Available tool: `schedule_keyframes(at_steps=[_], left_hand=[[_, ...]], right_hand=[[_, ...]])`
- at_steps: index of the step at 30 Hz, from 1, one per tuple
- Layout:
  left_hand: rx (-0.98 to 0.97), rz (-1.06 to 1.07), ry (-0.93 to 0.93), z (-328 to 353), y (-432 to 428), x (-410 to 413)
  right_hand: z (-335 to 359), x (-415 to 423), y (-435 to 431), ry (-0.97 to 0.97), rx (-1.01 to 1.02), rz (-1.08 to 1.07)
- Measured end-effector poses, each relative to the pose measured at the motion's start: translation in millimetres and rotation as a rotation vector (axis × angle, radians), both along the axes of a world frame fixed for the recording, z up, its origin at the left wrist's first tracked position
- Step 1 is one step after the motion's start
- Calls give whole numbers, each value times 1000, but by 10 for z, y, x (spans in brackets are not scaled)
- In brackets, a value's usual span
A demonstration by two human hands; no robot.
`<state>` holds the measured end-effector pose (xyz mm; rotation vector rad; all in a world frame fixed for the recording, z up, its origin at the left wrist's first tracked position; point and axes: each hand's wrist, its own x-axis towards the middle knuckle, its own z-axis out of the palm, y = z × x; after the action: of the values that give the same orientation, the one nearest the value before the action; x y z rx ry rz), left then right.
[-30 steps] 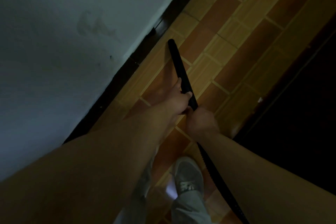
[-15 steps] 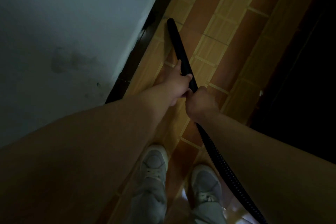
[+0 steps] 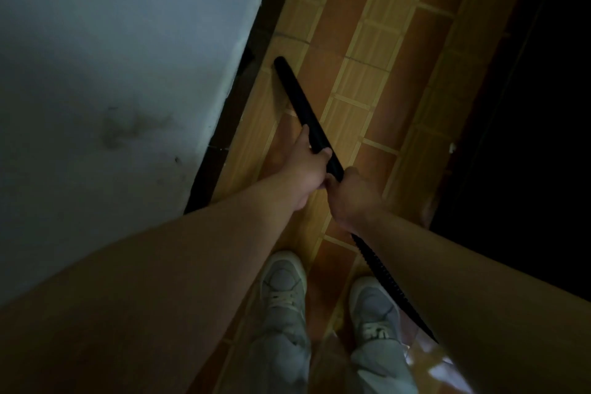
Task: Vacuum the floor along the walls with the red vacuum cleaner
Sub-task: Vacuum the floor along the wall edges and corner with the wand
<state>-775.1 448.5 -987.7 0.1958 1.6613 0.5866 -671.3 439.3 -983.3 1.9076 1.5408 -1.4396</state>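
Both our hands clench the long black plastic vacuum nozzle (image 3: 300,105), left hand (image 3: 307,166) ahead of right hand (image 3: 348,198), angling its tip down to the orange tiled floor (image 3: 383,89) just beside the dark skirting board (image 3: 236,105), seemingly to steer suction along the white wall (image 3: 128,57); the cleaner's red body is unseen.
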Motion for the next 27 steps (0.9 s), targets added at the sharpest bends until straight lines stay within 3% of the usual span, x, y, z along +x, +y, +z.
schedule_keyframes(at_steps=[6,19,27], left_hand=[[-54,65,-10,141,-559,205],[-127,176,-6,235,-1164,395],[-137,212,5,387,-1312,556]], right_hand=[[262,222,-439,-23,-42,162],[376,395,-911,0,-129,266],[497,576,-1118,-16,-82,134]])
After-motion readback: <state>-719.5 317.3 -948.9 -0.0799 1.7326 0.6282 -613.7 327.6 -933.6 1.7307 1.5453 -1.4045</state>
